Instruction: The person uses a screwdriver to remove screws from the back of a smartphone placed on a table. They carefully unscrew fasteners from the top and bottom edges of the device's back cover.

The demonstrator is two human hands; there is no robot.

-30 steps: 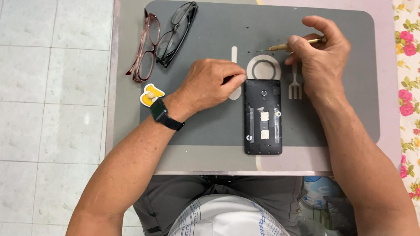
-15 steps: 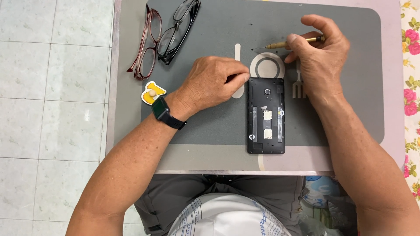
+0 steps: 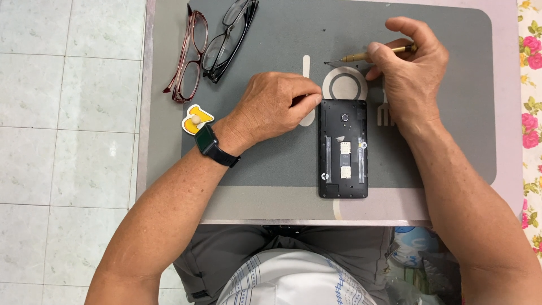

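Note:
A black phone [image 3: 342,149] with its back cover off lies on a grey mat [image 3: 271,169], inner parts showing. My left hand [image 3: 271,107], a dark watch on its wrist, rests just left of the phone's top corner with fingertips pinched together against the edge; what they pinch is too small to tell. My right hand [image 3: 409,65] holds a small brass-handled screwdriver [image 3: 372,55] above the phone, its thin tip pointing left over the mat.
Two pairs of glasses lie at the mat's far left: a red-framed pair [image 3: 189,56] and a black-framed pair [image 3: 228,36]. A yellow and white sticker-like piece [image 3: 196,118] sits by my left wrist. Tiled floor is on the left, flowered cloth [image 3: 530,107] on the right.
Both hands stay almost in place. My left fingertips have closed in at the phone's top left corner, and the screwdriver has lifted slightly, tip still pointing left.

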